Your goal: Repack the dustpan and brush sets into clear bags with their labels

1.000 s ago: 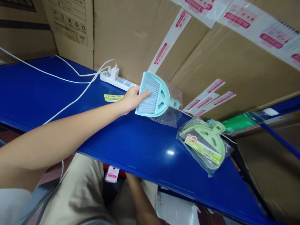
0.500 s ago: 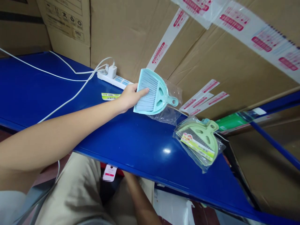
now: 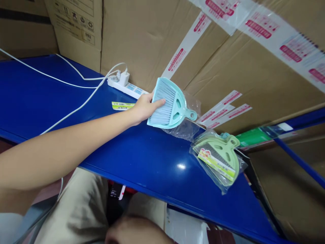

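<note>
My left hand (image 3: pixel 146 107) is closed on a light blue dustpan (image 3: pixel 183 101) with a matching brush (image 3: pixel 166 103) nested in it. The thumb presses on the bristles; the other fingers are hidden behind the pan. Its handle points right, and a clear plastic bag (image 3: pixel 186 132) lies beneath. Low in the view, below the table edge, is my right hand (image 3: pixel 123 232), smeared by motion with its fingers not clear. To the right lies a green dustpan and brush set (image 3: pixel 220 156) in clear wrapping with a yellow-green label.
A white power strip (image 3: pixel 127 88) with plugs and cables sits at the back of the blue table (image 3: pixel 119 152). A yellow-green label card (image 3: pixel 122 105) lies by my left wrist. Taped cardboard boxes (image 3: pixel 142 40) stand behind. A green package (image 3: pixel 254 136) rests at the right.
My right hand has drawn back from under the table edge toward my lap. The tag hanging there has turned. My left hand still holds the dustpan and brush; the whole view has shifted slightly.
</note>
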A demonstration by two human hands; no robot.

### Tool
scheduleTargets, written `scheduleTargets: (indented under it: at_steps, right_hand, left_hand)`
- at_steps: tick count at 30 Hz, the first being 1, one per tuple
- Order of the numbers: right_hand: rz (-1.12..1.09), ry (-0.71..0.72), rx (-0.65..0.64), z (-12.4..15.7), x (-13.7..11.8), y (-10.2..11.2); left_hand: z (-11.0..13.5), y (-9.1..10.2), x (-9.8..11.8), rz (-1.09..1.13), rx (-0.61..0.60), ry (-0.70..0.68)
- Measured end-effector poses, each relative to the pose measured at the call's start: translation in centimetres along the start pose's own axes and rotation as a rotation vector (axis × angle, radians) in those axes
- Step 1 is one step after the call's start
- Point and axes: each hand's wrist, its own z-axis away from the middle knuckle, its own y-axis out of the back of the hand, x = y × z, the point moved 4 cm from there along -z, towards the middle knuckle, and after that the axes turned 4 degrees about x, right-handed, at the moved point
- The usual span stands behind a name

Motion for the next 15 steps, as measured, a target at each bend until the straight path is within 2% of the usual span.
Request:
scheduleTargets:
  at_steps: [2, 4, 5, 7, 8, 9, 10, 11, 13, 15]
  right_hand:
    - [-0.009, 0.038, 0.120, 3.2, -2.2, 4.1]
    - [-0.009, 0.059, 0.293, 5.6, -3.2, 10.3]
    - [0.003, 0.053, 0.459, 6.3, -3.1, 14.0]
    - [0.102, 0.012, 1.100, 7.8, -1.6, 21.9]
    - [0.129, -0.003, 1.335, 8.1, -0.4, 24.7]
    - [0.123, -0.030, 1.497, 8.1, 1.2, 26.7]
    - [0.070, -0.060, 1.585, 7.6, 3.0, 28.1]
    - [-0.035, -0.090, 1.588, 6.9, 4.9, 28.8]
    - [-0.256, -0.114, 1.527, 5.7, 8.1, 28.8]
    - [-0.416, -0.097, 1.476, 5.0, 9.9, 28.2]
  left_hand:
    - [-0.1, 0.1, -0.1, 0.010, -0.003, 0.003]
    - [-0.3, 0.3, -0.2, 0.035, -0.008, 0.005]
    - [-0.4, 0.4, -0.2, 0.051, -0.010, 0.005]
    - [-0.7, 0.7, -0.3, 0.074, -0.013, 0.013]
    - [-0.8, 0.8, -0.3, 0.078, -0.013, 0.021]
    - [-0.9, 0.9, -0.3, 0.077, -0.015, 0.031]
    - [-1.0, 1.0, -0.3, 0.073, -0.020, 0.042]
    - [-1.0, 0.9, -0.4, 0.069, -0.027, 0.051]
    - [-1.0, 0.8, -0.5, 0.059, -0.050, 0.059]
    - [-0.9, 0.6, -0.6, 0.051, -0.082, 0.065]
